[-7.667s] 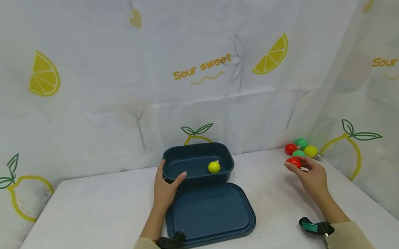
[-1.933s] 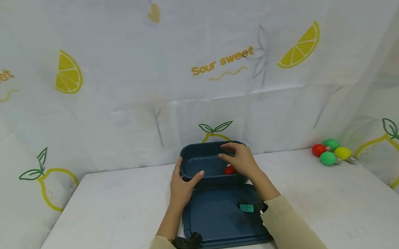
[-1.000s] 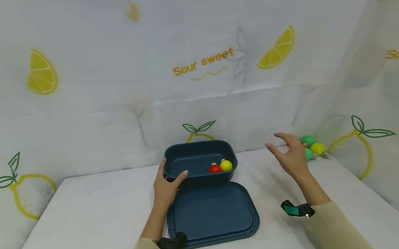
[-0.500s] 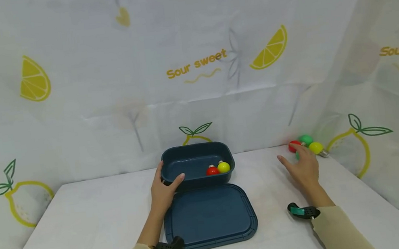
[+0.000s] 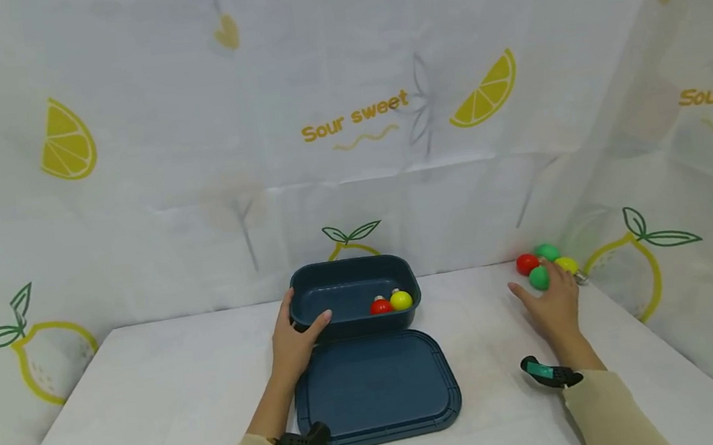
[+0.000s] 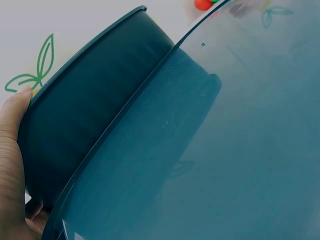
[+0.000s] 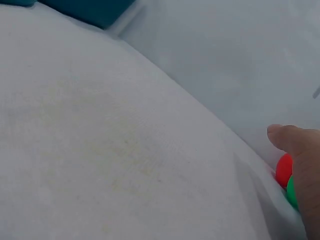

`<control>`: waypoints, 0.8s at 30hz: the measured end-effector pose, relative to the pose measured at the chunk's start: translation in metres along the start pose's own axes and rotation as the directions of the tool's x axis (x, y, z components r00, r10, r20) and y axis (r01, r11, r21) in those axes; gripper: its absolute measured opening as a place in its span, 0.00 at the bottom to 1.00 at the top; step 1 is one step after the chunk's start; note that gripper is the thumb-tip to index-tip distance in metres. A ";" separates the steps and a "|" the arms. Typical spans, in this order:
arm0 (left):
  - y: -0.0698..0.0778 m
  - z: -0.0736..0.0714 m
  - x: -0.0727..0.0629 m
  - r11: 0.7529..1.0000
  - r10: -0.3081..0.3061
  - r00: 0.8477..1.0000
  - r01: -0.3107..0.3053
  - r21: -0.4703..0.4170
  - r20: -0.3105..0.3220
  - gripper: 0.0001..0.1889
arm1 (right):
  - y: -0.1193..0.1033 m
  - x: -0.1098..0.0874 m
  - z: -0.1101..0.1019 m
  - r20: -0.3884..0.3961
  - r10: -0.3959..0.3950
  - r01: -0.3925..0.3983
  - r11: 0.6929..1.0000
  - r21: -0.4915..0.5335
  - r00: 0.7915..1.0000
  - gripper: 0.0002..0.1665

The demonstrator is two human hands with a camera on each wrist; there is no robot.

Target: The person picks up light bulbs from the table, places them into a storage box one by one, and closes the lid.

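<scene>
My left hand (image 5: pixel 292 341) grips the left end of a dark blue plastic box (image 5: pixel 357 327); in the left wrist view the thumb (image 6: pixel 14 112) lies along the box's side wall (image 6: pixel 85 110). Inside the box, at its right end, sit a red light bulb (image 5: pixel 380 307) and a yellow light bulb (image 5: pixel 401 300), metal bases up. My right hand (image 5: pixel 554 307) is at the bulb pile on the right, thumb and fingers spread around a green bulb (image 5: pixel 539 278). Beside it lie a red bulb (image 5: pixel 527 263), a second green bulb (image 5: pixel 547 252) and a yellow bulb (image 5: pixel 567 265), partly behind the fingers.
A flat dark blue lid (image 5: pixel 377 387) lies on the white table (image 5: pixel 186 400) directly in front of the box. Behind the box and bulbs rises a white cloth backdrop (image 5: pixel 202 246) printed with lemons, which also closes off the right side.
The red bulb held earlier now sits in the box beside the yellow one. My right hand has gone from the box back to the pile on the right. The left hand keeps its hold.
</scene>
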State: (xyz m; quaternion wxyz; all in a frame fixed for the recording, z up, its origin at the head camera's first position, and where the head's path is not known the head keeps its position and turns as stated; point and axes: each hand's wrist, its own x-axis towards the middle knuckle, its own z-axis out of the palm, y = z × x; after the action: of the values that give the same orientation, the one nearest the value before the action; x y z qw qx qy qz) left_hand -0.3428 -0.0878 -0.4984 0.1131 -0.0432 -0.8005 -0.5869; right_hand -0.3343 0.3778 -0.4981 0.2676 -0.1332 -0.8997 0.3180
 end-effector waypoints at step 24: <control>0.001 0.001 0.000 1.000 0.000 1.000 0.000 0.002 -0.011 0.50 | -0.010 -0.004 0.004 0.039 0.060 -0.059 0.998 -0.015 0.997 0.37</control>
State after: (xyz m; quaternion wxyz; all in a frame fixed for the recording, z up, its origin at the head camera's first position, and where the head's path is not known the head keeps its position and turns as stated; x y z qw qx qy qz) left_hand -0.3427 -0.0863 -0.4975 0.1175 -0.0401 -0.8005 -0.5863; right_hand -0.3345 0.3661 -0.4957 0.2391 -0.1554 -0.9028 0.3220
